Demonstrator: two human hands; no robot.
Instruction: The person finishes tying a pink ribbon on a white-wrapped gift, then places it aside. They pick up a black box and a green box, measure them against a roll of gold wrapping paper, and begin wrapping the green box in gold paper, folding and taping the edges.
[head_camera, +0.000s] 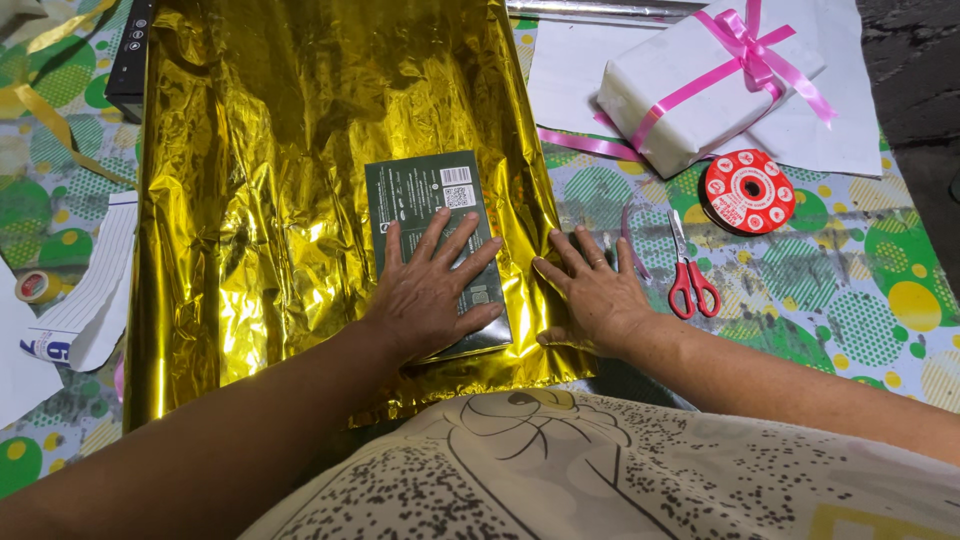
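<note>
Left hand (430, 290) flat on box (425, 195), crinkled foil (260, 150).

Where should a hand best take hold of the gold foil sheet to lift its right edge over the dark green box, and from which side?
Probably grip the gold foil sheet along its right edge, coming from the right, where the right hand lies flat on it. That edge is free and runs close beside the dark green box, which the left hand presses down.

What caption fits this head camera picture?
Left hand presses a dark green box on gold foil; right hand flattens its edge.
</note>
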